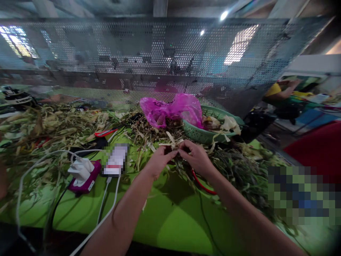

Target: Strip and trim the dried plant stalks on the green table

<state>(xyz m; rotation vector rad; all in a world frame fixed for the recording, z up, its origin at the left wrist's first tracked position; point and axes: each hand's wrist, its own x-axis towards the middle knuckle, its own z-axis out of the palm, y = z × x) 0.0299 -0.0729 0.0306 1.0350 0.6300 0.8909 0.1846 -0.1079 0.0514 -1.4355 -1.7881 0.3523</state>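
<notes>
My left hand [163,159] and my right hand [195,156] meet above the green table, thumbs and fingers pinched together. Between the fingertips is a pale strip of dried husk [170,138], its loose ends sticking up behind them. The part right in the pinch is hidden. A red curved handle [204,186] shows under my right wrist; what tool it belongs to I cannot tell. Behind my hands lies a heap of brown dried stalks [149,133]. A green plastic basket [194,133] holding pale husks [230,124] stands just past my right hand.
A crumpled pink plastic bag [183,110] lies against the basket. To the left are a phone [115,160] on a white cable, a purple power strip [89,181] with white plugs and a red-edged tool [106,133]. Dried leaves [53,131] cover the left side. A perforated metal screen [133,53] rises behind.
</notes>
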